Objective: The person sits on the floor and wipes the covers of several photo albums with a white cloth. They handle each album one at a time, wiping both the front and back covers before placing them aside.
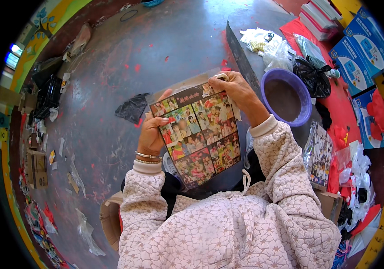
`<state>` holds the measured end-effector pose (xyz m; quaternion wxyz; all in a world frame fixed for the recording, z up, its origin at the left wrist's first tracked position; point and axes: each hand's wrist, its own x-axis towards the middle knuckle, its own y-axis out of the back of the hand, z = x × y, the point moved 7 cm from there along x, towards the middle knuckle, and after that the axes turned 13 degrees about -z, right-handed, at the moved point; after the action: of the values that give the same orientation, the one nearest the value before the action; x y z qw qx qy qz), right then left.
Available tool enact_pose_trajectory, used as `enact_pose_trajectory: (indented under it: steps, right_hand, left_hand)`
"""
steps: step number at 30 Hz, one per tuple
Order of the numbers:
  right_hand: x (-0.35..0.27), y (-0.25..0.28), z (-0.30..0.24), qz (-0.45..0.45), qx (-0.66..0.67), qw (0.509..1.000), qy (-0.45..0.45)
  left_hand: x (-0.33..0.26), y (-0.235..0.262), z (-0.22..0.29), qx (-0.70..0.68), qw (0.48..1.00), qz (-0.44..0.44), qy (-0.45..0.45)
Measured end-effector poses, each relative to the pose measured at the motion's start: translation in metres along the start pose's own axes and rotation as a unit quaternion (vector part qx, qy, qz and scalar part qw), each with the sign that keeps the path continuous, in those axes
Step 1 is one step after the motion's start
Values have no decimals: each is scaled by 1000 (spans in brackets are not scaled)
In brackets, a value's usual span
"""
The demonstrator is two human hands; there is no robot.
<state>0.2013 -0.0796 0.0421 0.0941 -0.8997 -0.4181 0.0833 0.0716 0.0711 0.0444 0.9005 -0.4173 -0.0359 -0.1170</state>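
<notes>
A flat sheet printed with rows of small colourful photos (201,139) is held tilted before me, with a clear plastic sleeve showing past its top edge. My left hand (151,132), with bangles at the wrist, grips its left edge, thumb on the front and fingers behind. At the upper right corner, my right hand (242,92) pinches the sheet and its plastic. A small pale strip shows by the right fingertips; I cannot make out what it is. Another photo sheet in clear plastic (320,154) lies at my right.
A purple basin (307,102) stands right of my right hand. Beyond it are a black plastic bag (312,76), white plastic bags (276,54) and blue boxes (355,65). Black plastic (131,107) lies on the floor; a cardboard box (110,219) is by my left side.
</notes>
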Motion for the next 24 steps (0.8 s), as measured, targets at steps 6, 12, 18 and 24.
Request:
enact_pose_trajectory:
  steps: [6,12,18,24]
  right_hand:
    - [-3,0,0,6,-4,1000,3]
    - [-5,15,-1,63,-29,997,18]
    - [-37,105,-38,297,61,928,217]
    - [-45,-74,-51,117,-523,750,387]
  left_hand:
    - [-9,5,-7,-18,999,32,-3]
    - [-17,23,-15,41,996,80,29]
    - [-16,29,-13,62,984,164,21]
    - [-11,5,-20,71,987,140,20]
